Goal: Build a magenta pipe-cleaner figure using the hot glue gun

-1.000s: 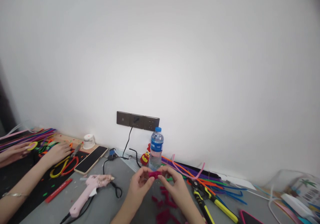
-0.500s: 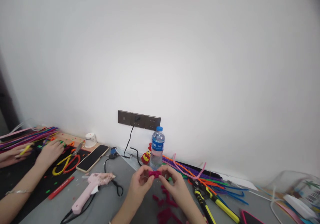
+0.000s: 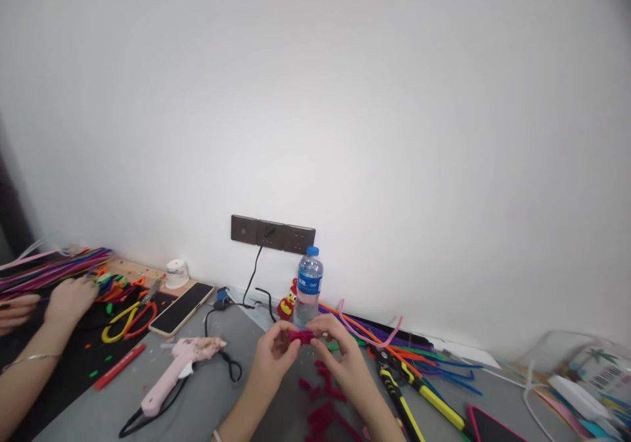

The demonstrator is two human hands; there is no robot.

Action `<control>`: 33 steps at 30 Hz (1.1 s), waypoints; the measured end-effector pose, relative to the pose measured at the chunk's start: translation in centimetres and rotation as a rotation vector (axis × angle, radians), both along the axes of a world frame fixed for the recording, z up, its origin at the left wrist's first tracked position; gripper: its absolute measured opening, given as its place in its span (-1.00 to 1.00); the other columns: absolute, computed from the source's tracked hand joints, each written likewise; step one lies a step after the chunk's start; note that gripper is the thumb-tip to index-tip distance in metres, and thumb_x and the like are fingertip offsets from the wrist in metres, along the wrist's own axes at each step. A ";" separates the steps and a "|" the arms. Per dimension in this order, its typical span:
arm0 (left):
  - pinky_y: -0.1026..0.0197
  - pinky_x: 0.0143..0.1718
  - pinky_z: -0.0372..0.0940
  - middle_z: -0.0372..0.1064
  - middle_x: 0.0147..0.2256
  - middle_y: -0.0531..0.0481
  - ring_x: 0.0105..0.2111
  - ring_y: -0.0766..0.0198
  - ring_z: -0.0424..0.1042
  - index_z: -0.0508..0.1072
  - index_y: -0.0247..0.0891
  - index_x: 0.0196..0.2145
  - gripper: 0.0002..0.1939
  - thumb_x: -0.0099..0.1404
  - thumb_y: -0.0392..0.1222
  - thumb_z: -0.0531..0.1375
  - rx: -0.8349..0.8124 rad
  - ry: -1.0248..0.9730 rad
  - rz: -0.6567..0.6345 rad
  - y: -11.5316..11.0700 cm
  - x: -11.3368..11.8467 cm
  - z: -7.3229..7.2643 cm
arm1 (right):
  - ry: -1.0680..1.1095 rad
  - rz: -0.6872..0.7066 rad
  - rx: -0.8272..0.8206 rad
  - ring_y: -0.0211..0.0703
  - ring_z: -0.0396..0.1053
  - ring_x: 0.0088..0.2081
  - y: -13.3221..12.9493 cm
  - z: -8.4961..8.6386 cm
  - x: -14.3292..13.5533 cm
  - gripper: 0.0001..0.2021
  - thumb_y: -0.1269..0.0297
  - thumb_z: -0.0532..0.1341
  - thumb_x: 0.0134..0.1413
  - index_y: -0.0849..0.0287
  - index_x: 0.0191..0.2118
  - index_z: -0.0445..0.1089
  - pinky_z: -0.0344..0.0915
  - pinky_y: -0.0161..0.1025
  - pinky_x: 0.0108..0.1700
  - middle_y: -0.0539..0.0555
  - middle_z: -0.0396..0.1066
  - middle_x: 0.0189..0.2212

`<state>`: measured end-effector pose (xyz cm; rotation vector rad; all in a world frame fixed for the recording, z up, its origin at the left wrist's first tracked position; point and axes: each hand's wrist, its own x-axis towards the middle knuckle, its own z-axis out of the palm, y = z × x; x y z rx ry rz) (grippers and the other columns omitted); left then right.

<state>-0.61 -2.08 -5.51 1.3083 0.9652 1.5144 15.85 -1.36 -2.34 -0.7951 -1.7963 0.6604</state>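
Between my two hands is a short magenta fuzzy pipe-cleaner piece [image 3: 301,337], held level just in front of a water bottle [image 3: 308,291]. My left hand [image 3: 275,356] pinches its left end with thumb and forefinger. At the other end, my right hand [image 3: 340,353] grips it the same way. Below them, several loose magenta pieces [image 3: 325,416] lie on the grey table mat [image 3: 221,402], partly covered by my right forearm. A small red and yellow figure [image 3: 286,305] stands beside the bottle.
A pink glue gun [image 3: 172,373], phone [image 3: 182,308], red marker [image 3: 119,367] and scissors [image 3: 131,320] lie to the left. Yellow-black pliers [image 3: 424,399] and coloured pipe cleaners [image 3: 434,363] lie right. Another person's hand [image 3: 71,300] works at far left.
My hands keep hold of the magenta piece, and the view has shifted slightly. The other person's hands have moved left, and the yellow object there is no longer visible.
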 end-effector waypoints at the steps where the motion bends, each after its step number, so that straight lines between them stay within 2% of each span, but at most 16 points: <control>1: 0.31 -0.40 0.28 0.38 -0.48 0.05 -0.43 0.26 0.37 0.46 -0.27 -0.39 -0.77 0.05 -0.08 0.32 -0.005 -0.003 -0.003 0.0 0.0 0.0 | 0.003 0.011 -0.002 -0.05 0.39 -0.20 0.0 0.1 0.0 -0.87 0.34 0.20 0.12 0.11 -0.24 0.49 0.29 -0.22 -0.24 0.12 0.45 -0.26; 7: 0.30 -0.42 0.29 0.46 -0.39 -0.04 -0.36 0.19 0.41 0.50 -0.28 -0.33 -0.68 0.08 0.03 0.32 -0.064 -0.036 -0.023 0.0 -0.1 0.0 | 0.034 0.039 -0.054 -0.06 0.41 -0.22 -0.1 0.1 -0.5 -0.89 0.39 0.25 0.07 0.10 -0.29 0.53 0.34 -0.17 -0.15 0.09 0.46 -0.32; 12: 0.29 -0.45 0.28 0.50 -0.37 -0.08 -0.39 0.19 0.42 0.52 -0.30 -0.28 -0.60 0.04 0.08 0.35 -0.115 -0.093 -0.045 0.2 -0.2 -0.4 | 0.048 0.012 -0.067 -0.07 0.41 -0.30 0.0 -0.4 -0.7 -0.93 0.35 0.27 0.05 0.12 -0.32 0.51 0.35 -0.19 -0.23 0.09 0.47 -0.35; 16: 0.29 -0.44 0.28 0.51 -0.39 -0.07 -0.42 0.23 0.41 0.54 -0.30 -0.30 -0.61 0.03 0.07 0.36 -0.103 -0.116 -0.031 0.3 -0.1 -0.5 | 0.063 0.004 -0.065 -0.06 0.41 -0.29 0.0 -0.4 -0.7 -0.96 0.32 0.29 0.04 0.13 -0.36 0.50 0.33 -0.20 -0.24 0.09 0.46 -0.37; 21: 0.27 -0.41 0.30 0.53 -0.36 -0.09 -0.38 0.19 0.44 0.54 -0.30 -0.30 -0.60 0.02 0.08 0.37 -0.121 -0.114 -0.031 0.3 -0.2 -0.4 | 0.059 0.018 -0.079 -0.08 0.40 -0.30 0.1 -0.4 -0.7 -0.98 0.36 0.29 0.02 0.13 -0.39 0.49 0.30 -0.23 -0.27 0.07 0.44 -0.38; 27: 0.25 -0.36 0.30 0.51 -0.42 -0.06 -0.39 0.19 0.43 0.56 -0.31 -0.34 -0.59 -0.01 0.09 0.38 -0.112 -0.096 -0.033 0.3 -0.3 -0.3 | 0.054 0.031 -0.103 -0.11 0.36 -0.35 -0.3 0.1 -1.0 -0.90 0.38 0.24 0.06 0.15 -0.47 0.41 0.26 -0.25 -0.31 0.04 0.38 -0.43; 33: 0.27 -0.43 0.27 0.47 -0.48 -0.02 -0.47 0.24 0.38 0.55 -0.32 -0.36 -0.59 -0.01 0.10 0.38 -0.109 -0.109 -0.022 0.5 -0.2 -0.7 | 0.027 0.052 -0.130 -0.13 0.32 -0.34 -0.5 -0.2 -1.0 -0.91 0.40 0.16 0.12 0.13 -0.39 0.35 0.24 -0.26 -0.28 0.02 0.34 -0.39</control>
